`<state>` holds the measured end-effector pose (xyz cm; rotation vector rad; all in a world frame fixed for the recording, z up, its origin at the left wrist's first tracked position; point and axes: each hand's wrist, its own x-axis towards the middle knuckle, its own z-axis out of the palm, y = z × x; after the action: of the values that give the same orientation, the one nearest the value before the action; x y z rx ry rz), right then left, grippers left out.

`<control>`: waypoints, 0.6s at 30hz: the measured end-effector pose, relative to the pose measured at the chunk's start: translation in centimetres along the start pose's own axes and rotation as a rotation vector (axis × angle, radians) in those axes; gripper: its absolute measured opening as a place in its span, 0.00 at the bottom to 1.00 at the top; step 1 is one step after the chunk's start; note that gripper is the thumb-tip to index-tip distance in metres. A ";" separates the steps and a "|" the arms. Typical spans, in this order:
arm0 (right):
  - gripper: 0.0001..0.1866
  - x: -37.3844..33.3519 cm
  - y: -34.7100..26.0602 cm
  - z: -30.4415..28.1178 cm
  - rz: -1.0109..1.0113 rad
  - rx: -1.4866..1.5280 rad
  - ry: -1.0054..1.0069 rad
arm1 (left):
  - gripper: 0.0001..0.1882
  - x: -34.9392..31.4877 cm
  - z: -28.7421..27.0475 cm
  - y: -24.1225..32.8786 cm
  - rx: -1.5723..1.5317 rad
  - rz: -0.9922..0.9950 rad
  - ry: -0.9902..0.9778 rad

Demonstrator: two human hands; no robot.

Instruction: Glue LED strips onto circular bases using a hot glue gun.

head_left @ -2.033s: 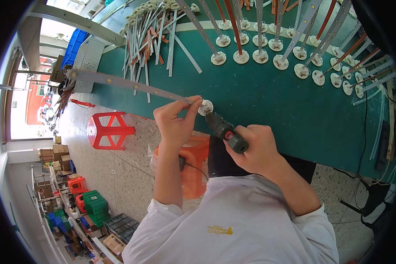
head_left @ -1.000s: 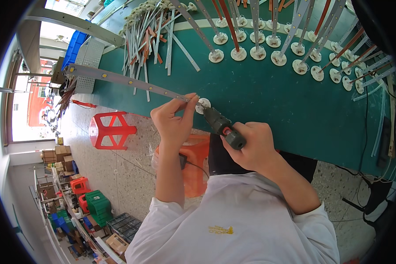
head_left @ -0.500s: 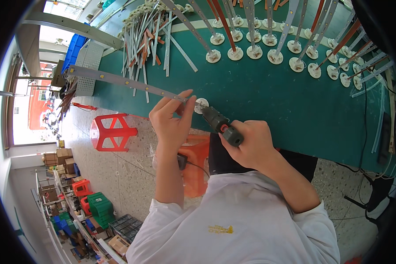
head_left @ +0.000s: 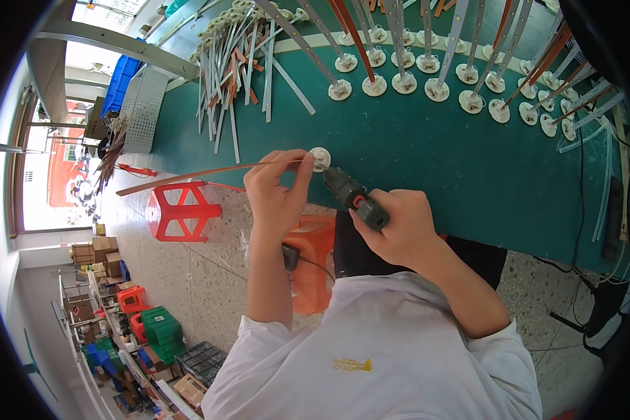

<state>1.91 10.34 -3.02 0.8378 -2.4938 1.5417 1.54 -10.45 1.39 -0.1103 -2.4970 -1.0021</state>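
Observation:
My left hand (head_left: 276, 185) pinches a long thin LED strip (head_left: 189, 173) close to a round white base (head_left: 320, 159). The strip juts out to the left past the table edge, its reddish-brown side showing. In my right hand (head_left: 402, 220) is a dark green cordless screwdriver (head_left: 353, 196) with a red switch. The tool's nose points at the white base and lies just beside it; its tip is too small to make out, so I cannot tell whether they touch.
Several strips on round white bases (head_left: 437, 89) stand along the back and right of the green table (head_left: 399, 147). Loose strips (head_left: 234, 84) lie piled at the back left, near a white perforated basket (head_left: 144, 112). Red stools (head_left: 182, 212) and a cable (head_left: 582, 189) are around.
The strip in my left hand has turned from its silver LED side to its reddish-brown side, and its far end has dropped. The white base shifted slightly; my right hand barely moved.

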 end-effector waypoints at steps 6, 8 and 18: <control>0.14 0.0 0.0 0.0 0.004 0.010 0.002 | 0.05 0.2 -0.2 0.2 -0.041 0.007 -0.094; 0.14 0.0 0.0 0.1 0.011 0.006 -0.004 | 0.05 0.2 -0.2 0.4 -0.043 -0.021 -0.099; 0.13 0.0 -0.1 -0.2 0.028 0.013 -0.019 | 0.05 1.1 -0.4 0.3 -0.005 -0.017 -0.135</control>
<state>1.89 10.45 -2.84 0.8269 -2.5217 1.5670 0.80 -10.64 2.28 -0.1643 -2.6212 -1.0400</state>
